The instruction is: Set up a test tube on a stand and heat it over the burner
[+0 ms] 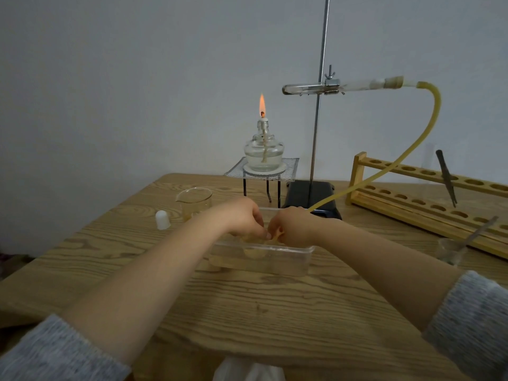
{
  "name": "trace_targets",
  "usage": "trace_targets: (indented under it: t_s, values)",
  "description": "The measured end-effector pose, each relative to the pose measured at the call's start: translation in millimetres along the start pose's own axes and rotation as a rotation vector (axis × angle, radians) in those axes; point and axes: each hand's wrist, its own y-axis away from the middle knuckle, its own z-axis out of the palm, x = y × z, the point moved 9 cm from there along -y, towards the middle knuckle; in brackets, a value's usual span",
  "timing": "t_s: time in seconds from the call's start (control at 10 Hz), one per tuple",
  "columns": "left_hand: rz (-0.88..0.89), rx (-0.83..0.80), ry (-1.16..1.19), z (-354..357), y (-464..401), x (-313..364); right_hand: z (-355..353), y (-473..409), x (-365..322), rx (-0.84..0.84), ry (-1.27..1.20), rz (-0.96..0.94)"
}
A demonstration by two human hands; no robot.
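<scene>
Hands (268, 225) both pinch yellow tube (428, 133) end over clear tray (308, 251) rim; burner (263, 149) lit behind.

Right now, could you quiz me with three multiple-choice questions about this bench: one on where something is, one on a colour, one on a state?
1. Where does the burner stand?
A. on a mesh-topped tripod
B. in the wooden rack
C. inside the clear tub

2. What colour is the hose?
A. black
B. yellowish
C. blue

3. How is the test tube held?
A. upright in the rack
C. lying on the table
B. clamped roughly level on the stand

Answers: 1 A, it sits on the wire mesh. 2 B, yellowish throughout. 3 B, the clamp grips it on the rod.
</scene>
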Motion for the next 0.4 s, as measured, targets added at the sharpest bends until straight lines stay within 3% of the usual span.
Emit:
trace_targets:
  t_s: [0.4]
  values:
    - [0.014,0.076,-0.011,-6.8,4.5,8.5,-9.5,9.1,0.4,0.054,0.019,0.009]
